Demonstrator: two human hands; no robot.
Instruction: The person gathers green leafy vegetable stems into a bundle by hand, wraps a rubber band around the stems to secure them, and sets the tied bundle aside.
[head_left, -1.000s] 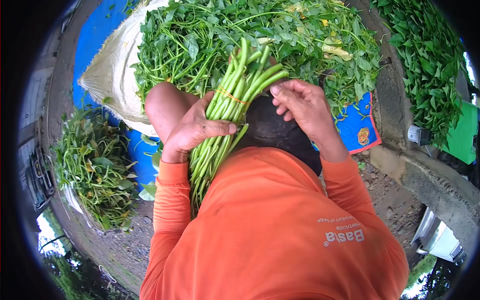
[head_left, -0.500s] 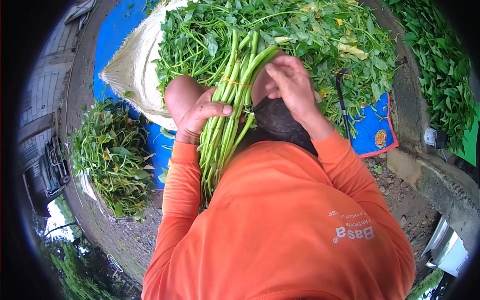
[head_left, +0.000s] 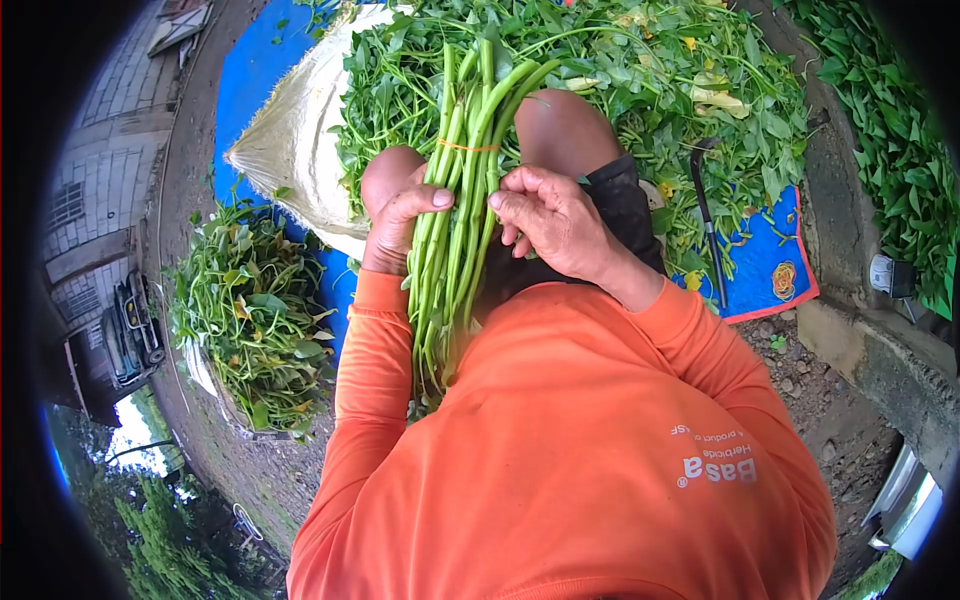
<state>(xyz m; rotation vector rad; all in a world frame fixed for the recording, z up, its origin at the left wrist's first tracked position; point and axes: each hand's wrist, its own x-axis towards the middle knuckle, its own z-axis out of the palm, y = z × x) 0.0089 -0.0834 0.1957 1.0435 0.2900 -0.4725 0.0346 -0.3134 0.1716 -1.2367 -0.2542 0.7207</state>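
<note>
A long bundle of green leafy-vegetable stems, which looks like water spinach (head_left: 450, 240), stands upright over my lap with its cut ends pointing away from me. An orange rubber band (head_left: 468, 147) circles it near the top. My left hand (head_left: 400, 220) is wrapped round the bundle from the left, thumb across the front and fingers hidden behind. On the right side, my right hand (head_left: 550, 215) has its thumb and forefinger pinched at the edge of an outer stem, other fingers curled. The bundle's lower end rests against my orange shirt.
Loose greens (head_left: 640, 70) are heaped ahead beside a whitish sack (head_left: 300, 130). A dark curved-handled blade (head_left: 708, 220) and a pile of rubber bands (head_left: 784, 280) lie on a blue tarp (head_left: 750, 285) at right. Another leafy pile (head_left: 250, 310) sits at left; a concrete curb (head_left: 870, 350) runs along the right.
My right hand has moved down and left from near the bundle's cut ends to its side below the band, thumb and forefinger now pinching there. My left hand keeps its hold; the view has shifted slightly.
</note>
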